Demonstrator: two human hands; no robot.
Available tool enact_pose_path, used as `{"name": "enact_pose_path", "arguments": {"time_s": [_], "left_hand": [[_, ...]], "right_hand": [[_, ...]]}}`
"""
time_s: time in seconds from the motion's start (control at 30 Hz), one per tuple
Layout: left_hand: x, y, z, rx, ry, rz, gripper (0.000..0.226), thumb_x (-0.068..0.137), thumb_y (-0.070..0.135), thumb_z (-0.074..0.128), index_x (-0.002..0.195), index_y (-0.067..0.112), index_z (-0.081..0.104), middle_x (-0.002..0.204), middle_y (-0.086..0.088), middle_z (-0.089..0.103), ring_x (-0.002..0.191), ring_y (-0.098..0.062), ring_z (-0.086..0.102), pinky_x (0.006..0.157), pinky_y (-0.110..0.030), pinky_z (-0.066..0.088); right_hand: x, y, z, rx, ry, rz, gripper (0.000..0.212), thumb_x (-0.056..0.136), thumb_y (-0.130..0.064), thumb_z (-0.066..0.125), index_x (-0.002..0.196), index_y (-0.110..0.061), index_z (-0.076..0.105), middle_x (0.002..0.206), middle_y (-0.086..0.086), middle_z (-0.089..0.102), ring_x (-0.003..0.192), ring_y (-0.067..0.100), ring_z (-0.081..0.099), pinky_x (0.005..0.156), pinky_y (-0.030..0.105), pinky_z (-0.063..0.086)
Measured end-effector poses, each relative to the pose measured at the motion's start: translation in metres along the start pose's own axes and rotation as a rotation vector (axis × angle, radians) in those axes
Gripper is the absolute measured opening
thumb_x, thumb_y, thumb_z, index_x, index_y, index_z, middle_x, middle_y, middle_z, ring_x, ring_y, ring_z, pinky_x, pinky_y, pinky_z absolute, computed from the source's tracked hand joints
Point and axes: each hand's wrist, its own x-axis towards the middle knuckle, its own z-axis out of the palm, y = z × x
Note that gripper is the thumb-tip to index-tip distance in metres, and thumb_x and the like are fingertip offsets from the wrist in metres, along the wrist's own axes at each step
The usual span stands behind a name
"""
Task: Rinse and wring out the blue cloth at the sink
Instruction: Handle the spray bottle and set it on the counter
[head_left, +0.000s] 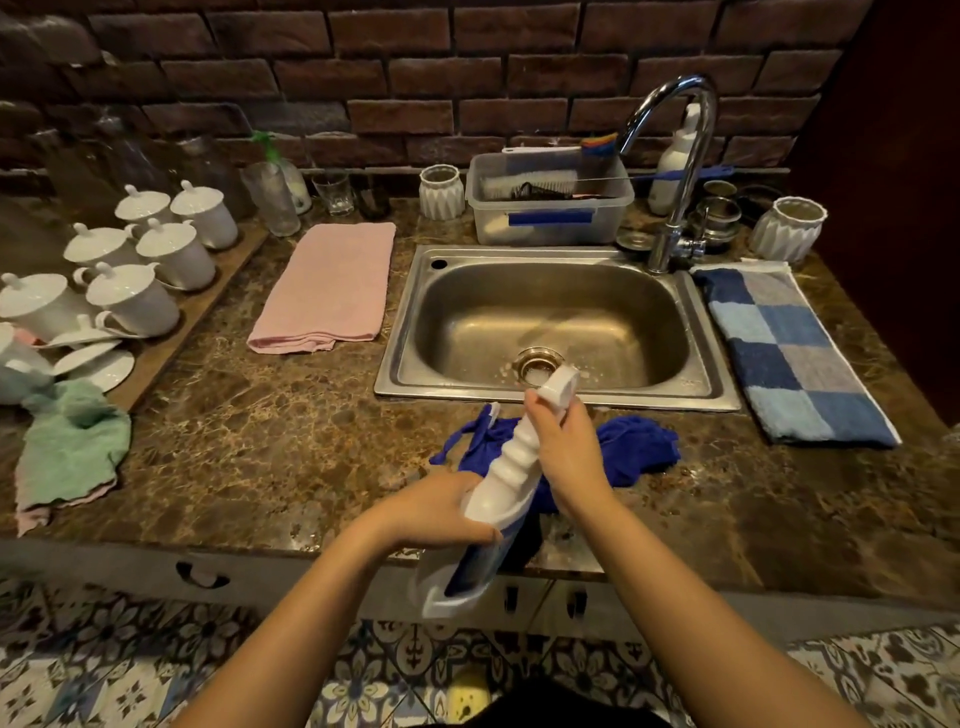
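Both hands are on a white spray bottle (506, 467) with a blue label, held tilted over the front edge of the table (260, 441), its spray head up toward the sink and its base down toward the floor. The left hand (436, 512) wraps its curled fingers round the wide body of the bottle, and the right hand (566, 447) closes round the ribbed neck just under the spray head. The blue cloth (634, 447) lies crumpled on the table, between the front rim of the sink (405, 364) and the table's front edge, partly hidden behind the bottle and the right hand; neither hand holds it. The steel sink is set into the brown marbled table, with its drain (537, 364) near the front of the basin and a curved chrome tap (680, 171) at its back right corner. A folded pink towel (327, 286) lies flat just left of the sink, and a blue and grey checked towel (795, 353) lies just right of it. Behind the sink stands a clear plastic tub (550, 208) with brushes in it, against a dark brick wall (415, 67). At the far left, white lidded cups (135, 301) stand on a wooden board, and a rumpled green cloth (72, 447) lies in front of them.
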Motion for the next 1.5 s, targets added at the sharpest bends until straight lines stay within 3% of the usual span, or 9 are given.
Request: {"name": "enact_pose_path", "arguments": {"time_s": [0.13,0.23,0.37,0.5,0.7,0.93,1.17,1.27,1.5], "left_hand": [[0.005,-0.003,0.007,-0.375,-0.237,0.067,0.064,0.072,0.056,0.057,0.129,0.031,0.044,0.130,0.010,0.054,0.117,-0.010,0.053,0.098,-0.026,0.042],[0.010,-0.003,0.025,-0.768,-0.317,0.042,0.079,0.068,0.049,0.072,0.137,0.028,0.039,0.132,0.009,0.055,0.116,-0.008,0.057,0.096,-0.025,0.045],[0.017,0.002,0.044,-0.806,-0.338,0.060,0.086,0.053,0.063,0.077,0.125,0.029,0.044,0.107,0.017,0.065,0.091,0.005,0.064,0.080,-0.014,0.047],[0.019,-0.002,0.059,-0.796,-0.384,0.075,0.087,0.054,0.071,0.070,0.128,0.038,0.036,0.134,0.015,0.048,0.112,0.007,0.054,0.101,-0.020,0.042],[0.018,0.003,0.061,-0.787,-0.464,0.119,0.076,0.062,0.068,0.067,0.126,0.041,0.037,0.140,0.007,0.043,0.126,-0.007,0.046,0.106,-0.023,0.036],[0.017,0.004,0.063,-0.795,-0.515,0.112,0.065,0.068,0.062,0.066,0.125,0.043,0.040,0.134,0.016,0.046,0.121,0.001,0.050,0.106,-0.022,0.037],[0.018,0.001,0.067,-0.778,-0.490,0.125,0.065,0.070,0.060,0.066,0.127,0.041,0.039,0.145,-0.001,0.041,0.133,-0.018,0.040,0.111,-0.032,0.032],[0.014,-0.002,0.068,-0.724,-0.484,0.133,0.066,0.072,0.062,0.062,0.130,0.043,0.035,0.141,0.012,0.041,0.128,-0.001,0.043,0.108,-0.021,0.033],[-0.013,-0.035,0.075,-0.775,-0.335,0.026,0.095,0.065,0.069,0.064,0.142,0.027,0.028,0.146,0.011,0.039,0.131,-0.001,0.040,0.109,-0.020,0.033]], "right_hand": [[-0.008,0.018,-0.009,0.110,-0.009,0.053,0.034,0.087,-0.026,0.060,0.116,-0.010,0.052,0.094,0.001,0.064,0.093,0.017,0.061,0.082,0.031,0.050],[-0.015,0.026,-0.012,0.219,-0.018,0.100,0.019,0.089,-0.019,0.058,0.107,-0.013,0.056,0.089,0.002,0.064,0.083,0.014,0.061,0.078,0.027,0.050],[-0.019,0.042,-0.022,0.155,0.002,0.119,0.008,0.089,-0.025,0.058,0.095,-0.021,0.055,0.090,0.005,0.060,0.080,0.014,0.057,0.077,0.028,0.046],[-0.021,0.059,-0.034,-0.157,0.060,0.053,0.016,0.087,-0.035,0.059,0.096,-0.026,0.050,0.101,0.002,0.059,0.091,0.013,0.058,0.076,0.027,0.045],[-0.021,0.072,-0.041,-0.190,0.100,0.017,0.014,0.086,-0.033,0.060,0.087,-0.024,0.050,0.097,0.012,0.061,0.089,0.024,0.060,0.078,0.035,0.046],[-0.029,0.079,-0.042,-0.156,0.102,-0.022,0.023,0.083,-0.040,0.058,0.079,-0.018,0.053,0.073,0.001,0.058,0.069,0.014,0.057,0.063,0.025,0.043],[-0.035,0.086,-0.044,-0.118,0.099,-0.012,0.014,0.090,-0.028,0.057,0.087,-0.015,0.053,0.072,-0.002,0.056,0.068,0.010,0.055,0.056,0.006,0.041],[-0.036,0.087,-0.043,-0.110,0.062,-0.037,0.022,0.087,-0.037,0.059,0.084,-0.016,0.053,0.071,-0.002,0.055,0.067,0.010,0.055,0.057,0.009,0.042],[-0.037,0.088,-0.016,-0.208,-0.078,-0.061,0.039,0.070,-0.059,0.052,0.079,-0.021,0.050,0.085,0.012,0.058,0.078,0.020,0.056,0.068,0.028,0.044]]}}
